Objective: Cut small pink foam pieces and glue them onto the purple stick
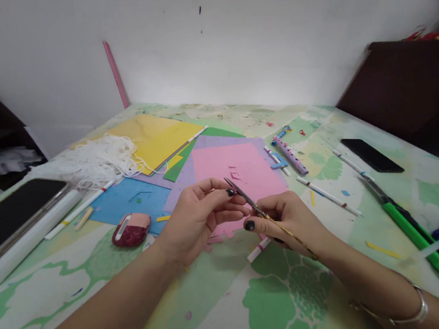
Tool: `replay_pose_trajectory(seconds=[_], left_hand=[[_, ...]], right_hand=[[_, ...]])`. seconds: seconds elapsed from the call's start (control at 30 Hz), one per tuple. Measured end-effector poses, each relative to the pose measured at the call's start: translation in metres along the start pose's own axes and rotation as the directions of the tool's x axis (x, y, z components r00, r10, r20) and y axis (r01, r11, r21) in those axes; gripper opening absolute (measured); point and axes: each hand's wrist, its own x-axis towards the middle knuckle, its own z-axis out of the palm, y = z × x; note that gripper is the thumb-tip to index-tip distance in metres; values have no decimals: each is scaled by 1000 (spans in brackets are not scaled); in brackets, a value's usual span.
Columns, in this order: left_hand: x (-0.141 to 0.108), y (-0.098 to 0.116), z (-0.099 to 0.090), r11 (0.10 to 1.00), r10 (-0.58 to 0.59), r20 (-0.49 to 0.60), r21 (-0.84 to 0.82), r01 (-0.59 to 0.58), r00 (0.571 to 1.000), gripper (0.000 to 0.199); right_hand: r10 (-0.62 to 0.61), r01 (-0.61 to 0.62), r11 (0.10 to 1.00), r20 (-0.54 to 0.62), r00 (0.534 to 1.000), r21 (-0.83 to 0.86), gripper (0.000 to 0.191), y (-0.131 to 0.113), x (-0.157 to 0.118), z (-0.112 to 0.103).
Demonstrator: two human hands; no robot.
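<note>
My right hand (288,220) is closed around small scissors (265,215) with dark blades and gold handles, whose tips point up and left. Close by on the left, my left hand (209,204) has its thumb and forefinger together near the blade tips; anything between them is too small to make out. Under and behind both hands lies a pink sheet (219,164) on a lilac sheet (188,171). Small cut pink scraps (235,173) rest on the pink sheet. A white stick with a purple band (258,250) lies just below my right hand.
A white string pile (96,157), yellow sheets (158,135), a blue sheet (130,199) and a dark red case (131,230) are left. On the right lie a decorated purple tube (289,155), white sticks (328,195), a black phone (371,155) and a green cutter (418,240).
</note>
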Motion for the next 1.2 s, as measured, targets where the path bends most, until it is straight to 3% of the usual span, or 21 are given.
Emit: replay_pose_trajectory(seconds=[1.2], left_hand=[[2, -2, -2, 1000, 6, 29, -27, -5, 1000, 6]], right_hand=[[-10, 10, 1000, -18, 1000, -13, 43, 1, -1, -1]])
